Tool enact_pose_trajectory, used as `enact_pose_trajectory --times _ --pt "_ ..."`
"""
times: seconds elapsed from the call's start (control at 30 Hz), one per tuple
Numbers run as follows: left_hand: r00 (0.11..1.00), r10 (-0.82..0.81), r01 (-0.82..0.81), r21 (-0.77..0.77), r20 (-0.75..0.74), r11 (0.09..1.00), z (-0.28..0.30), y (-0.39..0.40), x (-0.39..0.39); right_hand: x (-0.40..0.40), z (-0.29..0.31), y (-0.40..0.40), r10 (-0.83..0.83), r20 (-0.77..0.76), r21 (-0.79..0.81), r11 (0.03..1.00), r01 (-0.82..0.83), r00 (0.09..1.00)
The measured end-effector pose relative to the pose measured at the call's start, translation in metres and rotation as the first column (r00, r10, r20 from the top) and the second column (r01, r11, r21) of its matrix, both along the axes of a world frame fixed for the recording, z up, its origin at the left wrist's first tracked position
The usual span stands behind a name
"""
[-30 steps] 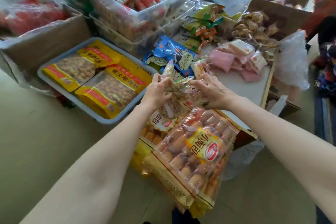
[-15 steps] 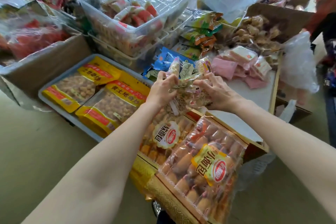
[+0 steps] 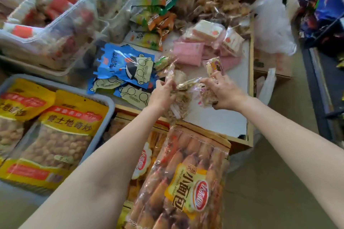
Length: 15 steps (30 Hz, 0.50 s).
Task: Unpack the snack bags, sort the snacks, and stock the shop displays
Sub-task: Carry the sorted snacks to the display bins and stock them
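Hands (image 3: pixel 193 93) further apart, packets (image 3: pixel 181 98) separated

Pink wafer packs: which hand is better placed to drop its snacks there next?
Right, probably. The right hand, gripping small clear snack packets, sits just below the pink wafer packs. The left hand holds its own packets nearer the blue bags.

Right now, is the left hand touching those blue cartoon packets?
Apart. The head view shows the left hand gripping a clear snack packet, raised above the blue cartoon packets.
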<state>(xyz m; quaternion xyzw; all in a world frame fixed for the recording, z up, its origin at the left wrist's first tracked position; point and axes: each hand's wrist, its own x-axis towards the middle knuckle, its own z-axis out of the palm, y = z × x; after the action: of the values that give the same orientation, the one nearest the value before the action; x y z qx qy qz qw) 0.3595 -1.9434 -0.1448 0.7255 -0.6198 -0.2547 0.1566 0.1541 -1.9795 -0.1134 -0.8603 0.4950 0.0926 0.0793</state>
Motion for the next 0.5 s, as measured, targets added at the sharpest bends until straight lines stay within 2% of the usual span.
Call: enact_pose_trajectory --times 0.2,0.37,0.5 --pt "1.000 -0.006 0.007 -0.065 0.027 0.998 0.007 -0.003 0.011 -0.008 -0.003 -0.010 -0.069 0.044 0.029 0.997 0.068 0.997" --pt "0.998 -0.013 0.003 -0.155 -0.068 0.988 0.030 -0.001 0.028 0.003 0.009 -0.009 -0.103 0.059 -0.044 0.993 0.105 0.993" --pt "1.000 -0.004 0.002 -0.207 -0.011 0.978 0.045 0.002 0.042 0.019 0.025 -0.004 -0.045 0.073 -0.080 0.996 0.051 0.996"
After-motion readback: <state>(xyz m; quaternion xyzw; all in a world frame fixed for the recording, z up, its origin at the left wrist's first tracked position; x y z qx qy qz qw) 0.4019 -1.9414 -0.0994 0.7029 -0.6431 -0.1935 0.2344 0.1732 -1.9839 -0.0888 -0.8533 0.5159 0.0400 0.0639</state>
